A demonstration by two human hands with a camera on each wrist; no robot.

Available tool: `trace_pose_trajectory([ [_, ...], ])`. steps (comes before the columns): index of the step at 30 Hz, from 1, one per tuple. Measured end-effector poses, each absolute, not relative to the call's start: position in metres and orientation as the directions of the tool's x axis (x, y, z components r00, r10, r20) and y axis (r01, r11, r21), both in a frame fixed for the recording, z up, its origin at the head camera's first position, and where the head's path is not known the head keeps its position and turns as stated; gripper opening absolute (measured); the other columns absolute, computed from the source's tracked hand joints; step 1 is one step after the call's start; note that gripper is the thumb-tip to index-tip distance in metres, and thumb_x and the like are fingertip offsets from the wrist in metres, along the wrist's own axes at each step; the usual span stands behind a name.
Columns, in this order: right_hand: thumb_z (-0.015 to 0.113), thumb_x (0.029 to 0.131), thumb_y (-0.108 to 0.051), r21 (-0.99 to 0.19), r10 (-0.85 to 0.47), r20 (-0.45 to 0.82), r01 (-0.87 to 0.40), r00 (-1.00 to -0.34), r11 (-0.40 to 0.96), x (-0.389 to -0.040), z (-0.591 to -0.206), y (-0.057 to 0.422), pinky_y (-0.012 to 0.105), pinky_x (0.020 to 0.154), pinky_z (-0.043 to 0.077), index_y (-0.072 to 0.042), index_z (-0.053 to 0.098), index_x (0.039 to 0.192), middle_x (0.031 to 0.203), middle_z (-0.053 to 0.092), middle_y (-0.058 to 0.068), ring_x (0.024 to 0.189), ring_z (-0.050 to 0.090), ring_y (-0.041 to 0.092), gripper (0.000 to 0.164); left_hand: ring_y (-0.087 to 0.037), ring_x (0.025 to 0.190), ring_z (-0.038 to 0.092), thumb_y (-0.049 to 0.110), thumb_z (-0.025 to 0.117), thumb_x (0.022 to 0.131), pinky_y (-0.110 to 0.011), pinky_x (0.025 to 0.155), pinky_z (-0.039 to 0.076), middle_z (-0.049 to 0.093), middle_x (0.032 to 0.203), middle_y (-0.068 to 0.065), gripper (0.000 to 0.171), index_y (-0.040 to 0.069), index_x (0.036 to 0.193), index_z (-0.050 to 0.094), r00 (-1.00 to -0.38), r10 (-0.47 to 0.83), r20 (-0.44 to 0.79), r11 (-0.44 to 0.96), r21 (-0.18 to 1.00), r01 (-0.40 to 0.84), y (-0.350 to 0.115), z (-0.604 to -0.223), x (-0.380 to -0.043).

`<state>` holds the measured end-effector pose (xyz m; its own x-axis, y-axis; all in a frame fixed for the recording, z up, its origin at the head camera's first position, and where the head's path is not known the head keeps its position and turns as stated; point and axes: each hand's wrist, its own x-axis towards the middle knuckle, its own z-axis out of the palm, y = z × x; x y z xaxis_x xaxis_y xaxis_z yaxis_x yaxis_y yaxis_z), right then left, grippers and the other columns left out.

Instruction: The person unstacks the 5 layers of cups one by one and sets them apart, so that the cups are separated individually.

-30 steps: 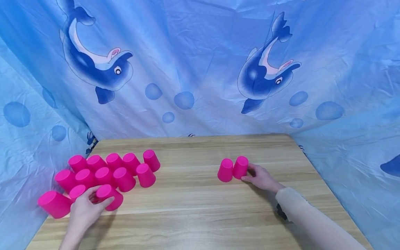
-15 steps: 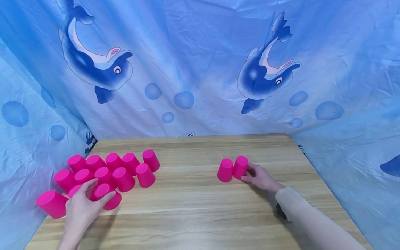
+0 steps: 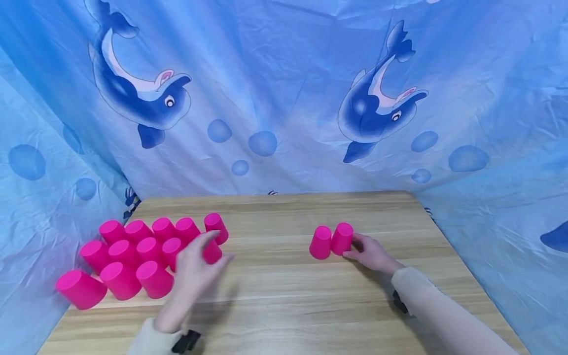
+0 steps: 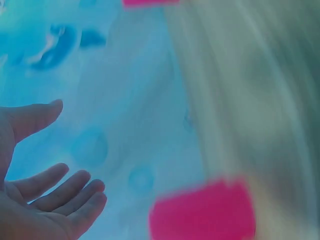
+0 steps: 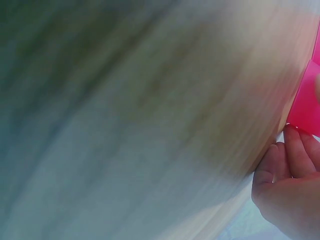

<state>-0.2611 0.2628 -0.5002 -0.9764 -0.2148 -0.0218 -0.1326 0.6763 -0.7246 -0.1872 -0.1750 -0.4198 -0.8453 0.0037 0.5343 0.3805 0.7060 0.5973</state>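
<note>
My right hand (image 3: 372, 254) holds an upside-down pink cup (image 3: 340, 239) low on its right side, thumb in front and fingers behind. In the right wrist view its fingertips lie at the rim of that cup (image 5: 306, 102). A second pink cup (image 3: 320, 243) stands just left of it. On the left, my left hand (image 3: 195, 271) is above the table with thumb and fingers spread and nothing in them. It partly hides a pink cup (image 3: 213, 252) beside it. The left wrist view shows the same spread fingers apart from a blurred pink cup (image 4: 202, 214).
Several more upside-down pink cups stand in rows at the left, including a front cup (image 3: 154, 280) and a rear cup (image 3: 215, 228). The wooden table (image 3: 284, 305) ends at a blue curtain (image 3: 284, 98) with printed dolphins.
My left hand has come off the front-row cup and moved right and slightly away from me, toward the right end of the rows. That cup stays standing. The right hand has not moved.
</note>
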Motion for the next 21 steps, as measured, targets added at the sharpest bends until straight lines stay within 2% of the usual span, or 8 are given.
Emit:
trace_pose_trajectory([
  [3,0.076,0.083,-0.023,-0.725,-0.217,-0.023,-0.133,-0.976,0.676,-0.261,-0.501,0.263,0.048,0.1,0.038,-0.002,0.048,0.137,0.136,0.05,0.018,0.125,0.046,0.036,0.064,-0.03,0.101,0.062,0.017,0.088,0.068,-0.044,0.083,0.051,0.064,0.115,-0.011,0.061,0.002,0.121,0.062,-0.884,0.084,0.46,0.603,0.683,0.412,-0.143,-0.43,-0.198],
  [8,0.076,0.083,-0.023,-0.73,-0.221,-0.011,-0.143,-0.975,0.668,-0.262,-0.503,0.264,0.048,0.101,0.038,-0.002,0.049,0.136,0.136,0.051,0.017,0.125,0.045,0.036,0.063,-0.03,0.104,0.061,0.017,0.085,0.072,-0.04,0.088,0.049,0.064,0.116,-0.011,0.058,0.001,0.121,0.061,-0.922,0.173,0.345,0.49,0.783,0.385,-0.094,-0.447,-0.215],
  [14,0.077,0.082,-0.024,-0.725,-0.23,0.002,-0.16,-0.973,0.67,-0.263,-0.504,0.266,0.048,0.101,0.038,-0.003,0.05,0.135,0.135,0.051,0.017,0.125,0.046,0.036,0.064,-0.034,0.107,0.059,0.025,0.082,0.076,-0.042,0.088,0.049,0.061,0.118,-0.018,0.063,-0.001,0.126,0.056,-0.936,0.265,0.231,0.456,0.825,0.333,-0.047,-0.464,-0.233],
  [21,0.077,0.082,-0.025,-0.723,-0.233,-0.001,-0.16,-0.973,0.672,-0.262,-0.504,0.266,0.048,0.101,0.038,-0.003,0.049,0.136,0.135,0.051,0.017,0.125,0.046,0.036,0.064,-0.034,0.105,0.06,0.025,0.085,0.073,-0.04,0.085,0.051,0.06,0.12,-0.02,0.069,-0.002,0.129,0.054,-0.95,0.271,0.154,0.462,0.845,0.268,0.0,-0.472,-0.246],
])
